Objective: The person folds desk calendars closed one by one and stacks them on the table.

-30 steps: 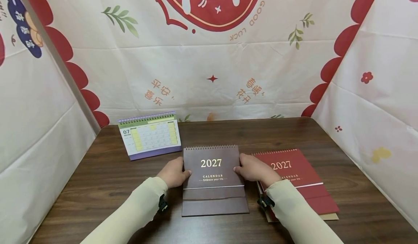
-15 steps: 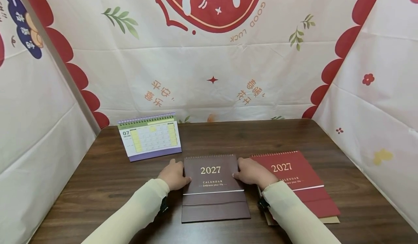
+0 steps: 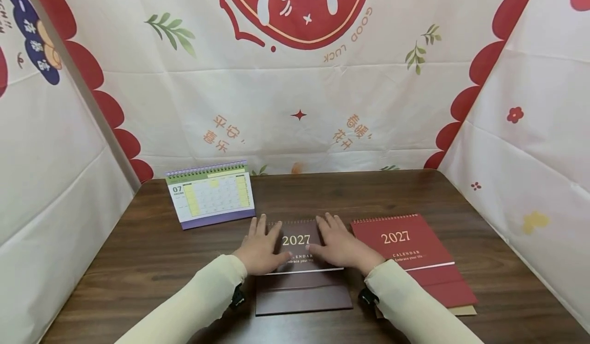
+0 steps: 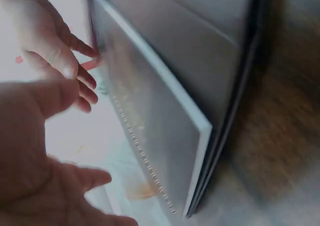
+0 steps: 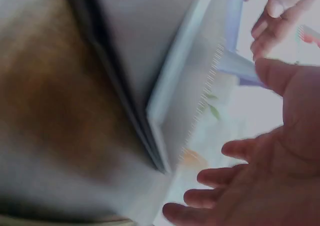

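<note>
A dark brown 2027 desk calendar (image 3: 301,298) lies flat at the middle of the table, its spiral edge to the back. Both hands are spread over its upper half, palms down. My left hand (image 3: 260,252) covers the left side, with the thumb pointing inward. On the other side my right hand (image 3: 341,244) mirrors it, fingers straight toward the spiral. In the left wrist view a gap shows between the left palm (image 4: 25,156) and the calendar's cover (image 4: 155,110). The right wrist view likewise shows the right hand (image 5: 255,181) with extended fingers, holding nothing.
A red 2027 calendar (image 3: 430,275) lies at the right with a tan edge (image 3: 463,310) showing beneath it, partly behind the right forearm. At the back left an open calendar (image 3: 216,193) with a purple base stands upright. A printed cloth (image 3: 295,88) hangs behind the wooden table (image 3: 498,262).
The brown calendar has come slightly nearer the front. Both hands have let go of its side edges, spread their fingers and moved inward above the cover.
</note>
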{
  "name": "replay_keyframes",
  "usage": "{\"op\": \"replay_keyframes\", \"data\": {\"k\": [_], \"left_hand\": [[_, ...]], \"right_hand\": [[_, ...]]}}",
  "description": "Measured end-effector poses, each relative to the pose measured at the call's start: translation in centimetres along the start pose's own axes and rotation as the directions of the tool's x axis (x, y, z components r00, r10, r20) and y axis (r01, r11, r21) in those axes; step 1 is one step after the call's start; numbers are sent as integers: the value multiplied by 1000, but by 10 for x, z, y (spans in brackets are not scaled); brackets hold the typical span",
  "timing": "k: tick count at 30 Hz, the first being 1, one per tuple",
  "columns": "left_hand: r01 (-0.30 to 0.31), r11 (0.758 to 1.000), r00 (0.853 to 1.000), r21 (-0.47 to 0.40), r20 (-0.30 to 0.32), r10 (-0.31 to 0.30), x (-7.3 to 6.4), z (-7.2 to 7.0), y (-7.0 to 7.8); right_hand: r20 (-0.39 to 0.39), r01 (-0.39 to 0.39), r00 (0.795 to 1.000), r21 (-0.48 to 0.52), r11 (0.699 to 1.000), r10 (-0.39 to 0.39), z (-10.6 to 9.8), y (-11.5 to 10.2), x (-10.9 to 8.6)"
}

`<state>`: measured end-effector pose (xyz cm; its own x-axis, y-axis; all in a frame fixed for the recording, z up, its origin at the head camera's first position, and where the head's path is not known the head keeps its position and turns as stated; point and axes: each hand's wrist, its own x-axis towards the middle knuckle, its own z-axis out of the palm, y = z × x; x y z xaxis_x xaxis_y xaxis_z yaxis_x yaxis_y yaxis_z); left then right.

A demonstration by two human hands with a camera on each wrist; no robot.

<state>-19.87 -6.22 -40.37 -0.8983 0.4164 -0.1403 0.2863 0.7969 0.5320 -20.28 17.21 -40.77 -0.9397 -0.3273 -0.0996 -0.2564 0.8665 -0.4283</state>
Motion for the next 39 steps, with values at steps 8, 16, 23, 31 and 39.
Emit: {"op": "replay_keyframes", "data": {"k": [8, 16, 23, 31, 39], "left_hand": [[38, 966, 992, 256, 109, -68, 10, 28, -8], [55, 902, 991, 428, 88, -102, 14, 43, -14], [42, 913, 989, 406, 111, -95, 6, 34, -4], [45, 904, 989, 425, 110, -101, 4, 34, 0], [34, 911, 994, 412, 82, -74, 3, 37, -2]], "right_hand": [[185, -99, 975, -140, 985, 124, 17, -6, 3], [212, -132, 964, -130, 983, 158, 33, 3, 13], [184, -144, 969, -134, 981, 167, 42, 14, 17], [181, -142, 969, -148, 979, 168, 45, 17, 19], [177, -130, 972, -143, 981, 155, 45, 17, 17]]}}
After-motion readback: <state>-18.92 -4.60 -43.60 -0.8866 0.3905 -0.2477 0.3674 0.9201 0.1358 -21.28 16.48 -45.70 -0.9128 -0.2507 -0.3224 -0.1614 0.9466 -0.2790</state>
